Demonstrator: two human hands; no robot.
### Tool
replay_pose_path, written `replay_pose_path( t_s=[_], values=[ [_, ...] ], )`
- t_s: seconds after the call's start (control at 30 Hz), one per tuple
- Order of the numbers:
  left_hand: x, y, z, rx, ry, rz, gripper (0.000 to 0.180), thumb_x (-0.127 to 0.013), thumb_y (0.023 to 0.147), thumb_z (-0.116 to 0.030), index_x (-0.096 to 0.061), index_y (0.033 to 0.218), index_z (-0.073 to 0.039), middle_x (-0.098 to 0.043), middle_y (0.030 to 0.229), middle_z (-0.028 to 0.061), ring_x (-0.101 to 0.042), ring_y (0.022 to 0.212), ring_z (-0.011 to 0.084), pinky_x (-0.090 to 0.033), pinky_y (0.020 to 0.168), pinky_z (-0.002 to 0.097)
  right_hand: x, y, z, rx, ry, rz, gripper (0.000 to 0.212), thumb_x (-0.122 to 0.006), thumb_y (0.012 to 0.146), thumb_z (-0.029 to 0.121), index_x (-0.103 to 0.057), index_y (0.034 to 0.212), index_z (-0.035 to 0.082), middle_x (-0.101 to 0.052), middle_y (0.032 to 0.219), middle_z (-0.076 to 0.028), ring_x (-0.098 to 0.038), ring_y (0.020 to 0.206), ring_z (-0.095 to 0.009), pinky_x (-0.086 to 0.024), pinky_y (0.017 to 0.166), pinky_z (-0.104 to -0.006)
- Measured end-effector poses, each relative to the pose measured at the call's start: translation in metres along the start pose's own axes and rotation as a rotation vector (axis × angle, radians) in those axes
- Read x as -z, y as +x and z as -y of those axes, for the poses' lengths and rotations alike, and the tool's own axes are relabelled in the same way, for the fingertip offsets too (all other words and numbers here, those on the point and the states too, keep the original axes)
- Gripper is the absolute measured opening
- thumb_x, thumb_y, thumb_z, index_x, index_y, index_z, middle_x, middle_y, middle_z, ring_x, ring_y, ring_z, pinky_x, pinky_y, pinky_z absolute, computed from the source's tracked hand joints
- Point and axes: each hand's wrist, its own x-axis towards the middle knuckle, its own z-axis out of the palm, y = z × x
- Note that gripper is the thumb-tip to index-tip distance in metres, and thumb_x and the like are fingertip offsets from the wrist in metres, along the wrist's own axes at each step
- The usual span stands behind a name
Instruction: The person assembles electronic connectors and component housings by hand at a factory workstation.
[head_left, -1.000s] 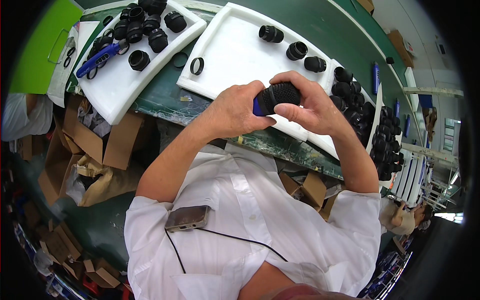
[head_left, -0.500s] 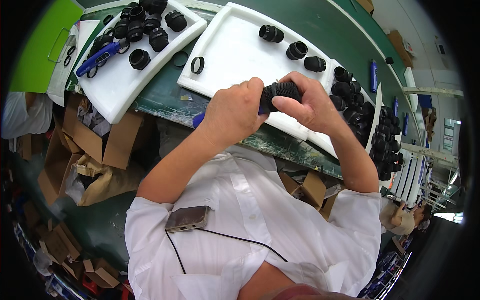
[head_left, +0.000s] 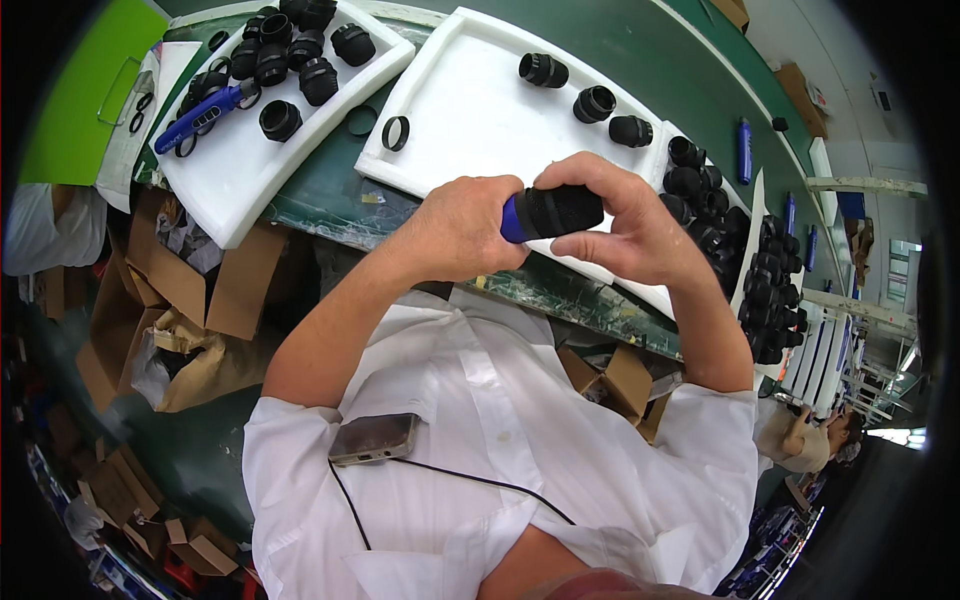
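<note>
Grasping the blue lower part of a blue-and-black handheld microphone with a mesh head point(head_left: 558, 212), the bare left hand point(head_left: 462, 230) is closed around it. The bare right hand point(head_left: 630, 225) curves thumb and fingers about the black head; whether these press it, I cannot tell. The microphone is between both hands, above the near edge of a white foam tray point(head_left: 480, 115). Leftward, a blue tubular handle point(head_left: 197, 119) bears pale marks, too small for reading. The left hand hides the microphone's lower end.
</note>
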Motion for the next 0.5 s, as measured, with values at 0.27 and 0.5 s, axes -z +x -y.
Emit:
replay_pose_path(
  t_s=[0.27, 0.5],
  values=[
    [0.005, 0.003, -0.001, -0.111, 0.022, 0.021, 0.046, -0.082, 0.07, -0.029, -0.063, 0.101, 0.0, -0.07, 0.087, 0.0191, -0.07, 0.082, 0.038, -0.055, 0.078, 0.0441, 0.009, 0.0, -0.002, 0.187, -0.119, -0.015, 0.052, -0.083, 0.075, 0.004, -0.063, 0.124, 0.005, -0.066, 0.113, -0.011, -0.065, 0.102, -0.028, -0.052, 0.093, -0.0394],
    [-0.002, 0.003, -0.01, -0.048, 0.062, -0.024, 0.047, -0.083, 0.073, -0.029, -0.062, 0.104, -0.001, -0.069, 0.087, 0.0184, -0.069, 0.083, 0.0362, -0.053, 0.076, 0.0426, 0.014, -0.005, -0.004, -0.045, 0.0, -0.002, 0.053, -0.085, 0.085, 0.019, -0.058, 0.127, 0.001, -0.067, 0.109, -0.01, -0.067, 0.096, -0.016, -0.056, 0.085, -0.0324]
  ],
)
